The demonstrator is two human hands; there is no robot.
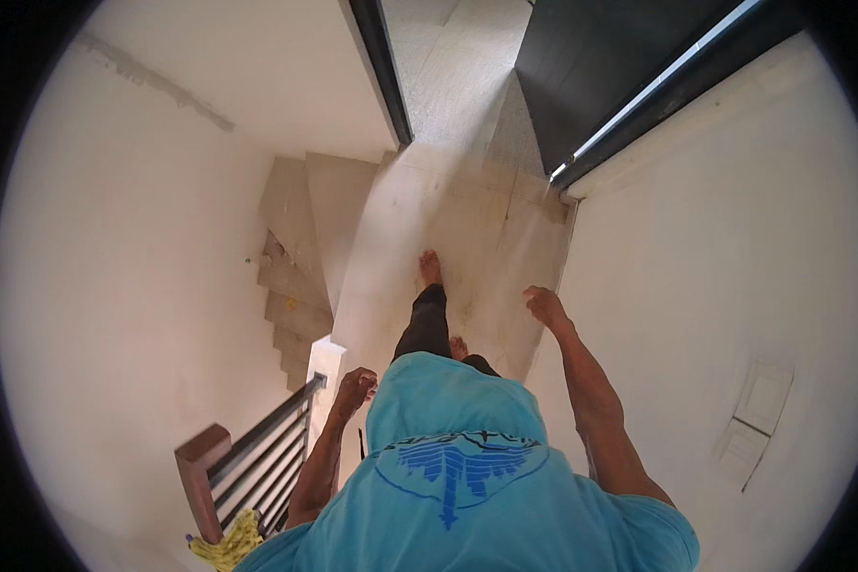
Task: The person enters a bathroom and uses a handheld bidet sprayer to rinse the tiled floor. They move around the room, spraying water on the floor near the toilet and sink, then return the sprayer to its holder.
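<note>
Left hand loosely curled, right hand half-bent.
Left near dark slatted railing; right by the pale floor's right edge.

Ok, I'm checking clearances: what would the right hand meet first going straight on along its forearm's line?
The way ahead of the right hand looks free; only pale floor shows along that line, though depth is unclear.

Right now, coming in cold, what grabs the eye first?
The bright blue shirt with its wing-like print, filling the lower middle. Then the dark door at upper right, open, with light across the floor; the winding steps sit left of that. Left hand is near the dark railing, right hand near the right wall.
</note>
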